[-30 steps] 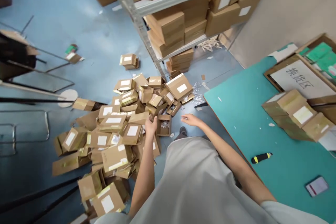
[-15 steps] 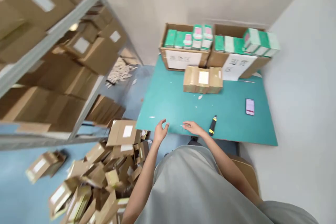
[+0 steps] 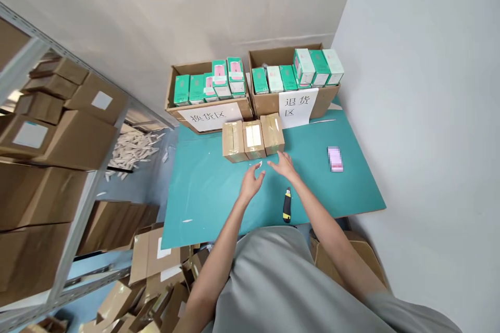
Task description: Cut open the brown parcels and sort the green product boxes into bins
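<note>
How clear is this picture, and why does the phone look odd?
Head view: coarse pixel blocks cover the phone, hiding its screen; head view: the left hand, right hand and cutter look fairly sharp in soft, even light; head view: the shelf at left seems slanted and stretched, probably by a wide lens.

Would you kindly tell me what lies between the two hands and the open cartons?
The head view shows three taped cardboard boxes standing side by side between the left hand, right hand and the open cartons.
</note>
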`<state>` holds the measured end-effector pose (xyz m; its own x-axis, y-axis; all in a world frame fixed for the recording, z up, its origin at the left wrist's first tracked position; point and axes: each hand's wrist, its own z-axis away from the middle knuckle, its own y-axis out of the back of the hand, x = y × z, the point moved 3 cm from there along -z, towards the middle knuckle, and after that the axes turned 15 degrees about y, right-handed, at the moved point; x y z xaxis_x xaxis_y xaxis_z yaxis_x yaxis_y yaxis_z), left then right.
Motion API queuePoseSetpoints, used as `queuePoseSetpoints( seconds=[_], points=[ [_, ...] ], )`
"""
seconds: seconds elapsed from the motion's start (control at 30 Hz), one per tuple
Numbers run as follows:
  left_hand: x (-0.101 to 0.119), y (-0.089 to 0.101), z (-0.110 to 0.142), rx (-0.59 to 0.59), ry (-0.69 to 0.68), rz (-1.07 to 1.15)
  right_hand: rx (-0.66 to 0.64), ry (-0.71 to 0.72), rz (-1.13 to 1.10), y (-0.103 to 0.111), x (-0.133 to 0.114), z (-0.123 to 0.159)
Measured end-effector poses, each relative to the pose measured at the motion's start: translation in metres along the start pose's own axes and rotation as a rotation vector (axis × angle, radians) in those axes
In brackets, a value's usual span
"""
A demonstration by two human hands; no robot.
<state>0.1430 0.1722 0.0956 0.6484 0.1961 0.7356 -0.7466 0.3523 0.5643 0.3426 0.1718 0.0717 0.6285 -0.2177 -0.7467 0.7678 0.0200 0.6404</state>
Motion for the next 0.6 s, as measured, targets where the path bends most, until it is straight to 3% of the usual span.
queuePoseSetpoints(
  seconds=[0.13,0.23,0.43,0.6],
  points=[
    [0.003,-0.007,0.004,-0.014,-0.008,0.036,-0.006,-0.119,0.04,0.002,-0.024,-0.066],
    [-0.011,-0.004,0.012,-0.011,0.02,0.034,0.007,-0.241,0.069,-0.007,-0.024,-0.092],
    [-0.045,0.013,0.023,0.035,0.082,0.061,0.238,-0.247,0.135,-0.018,-0.014,-0.102],
    [-0.06,0.028,0.025,0.003,0.075,0.083,0.293,-0.23,0.204,-0.001,-0.013,-0.093]
  ],
)
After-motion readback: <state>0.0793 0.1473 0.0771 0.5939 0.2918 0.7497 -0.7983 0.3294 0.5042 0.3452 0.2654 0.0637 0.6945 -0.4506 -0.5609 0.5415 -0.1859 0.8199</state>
